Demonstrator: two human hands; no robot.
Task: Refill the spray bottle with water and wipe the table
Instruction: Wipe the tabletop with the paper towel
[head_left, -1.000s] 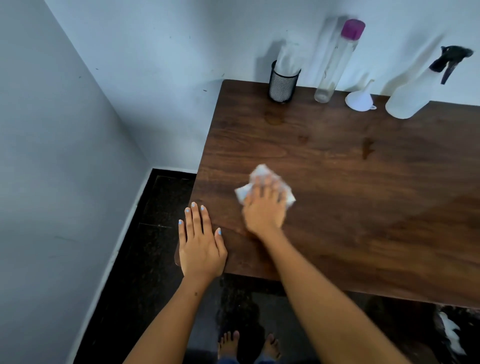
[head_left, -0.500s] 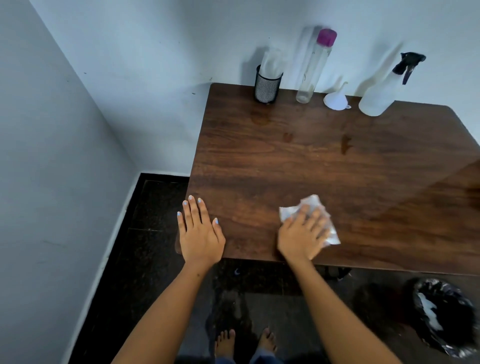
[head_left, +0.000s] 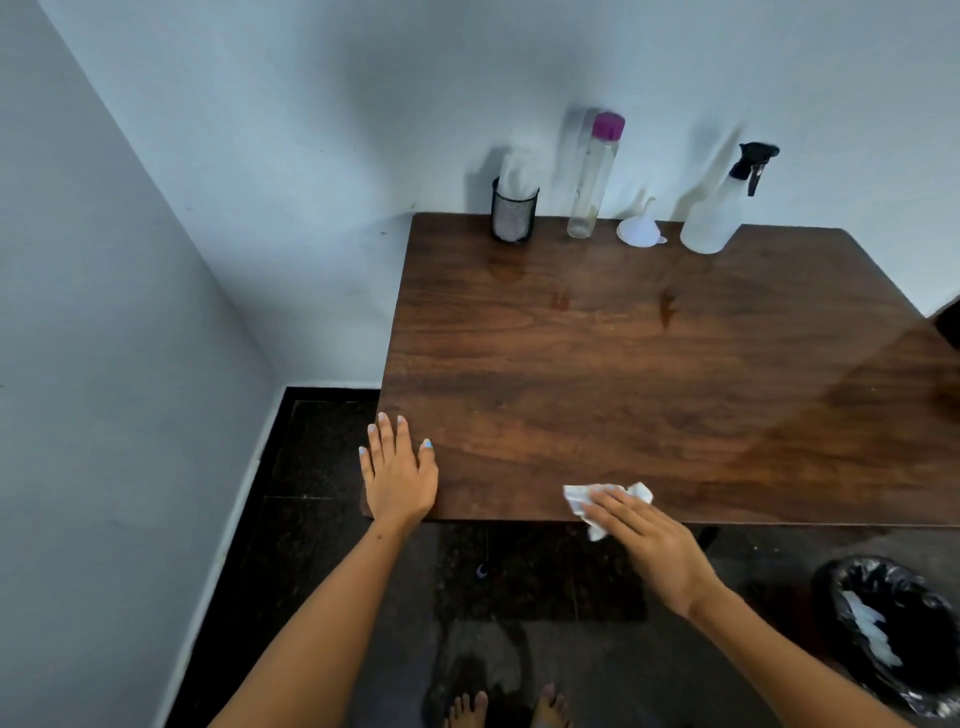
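The right hand (head_left: 652, 545) lies flat on a crumpled tissue (head_left: 605, 500) at the table's (head_left: 649, 374) near edge, part of it hanging over the lip. The left hand (head_left: 397, 475) rests open, fingers spread, on the near-left corner. One more pull could drag the tissue off onto the floor. Damp marks near the far side look unwiped. The spray bottle (head_left: 719, 213) stands far right by the funnel (head_left: 640, 228). Half a second ago the tissue sat further in from the edge.

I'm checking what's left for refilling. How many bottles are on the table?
2: a clear bottle with a purple cap, and the spray bottle to its right; both stand at the table's far edge.
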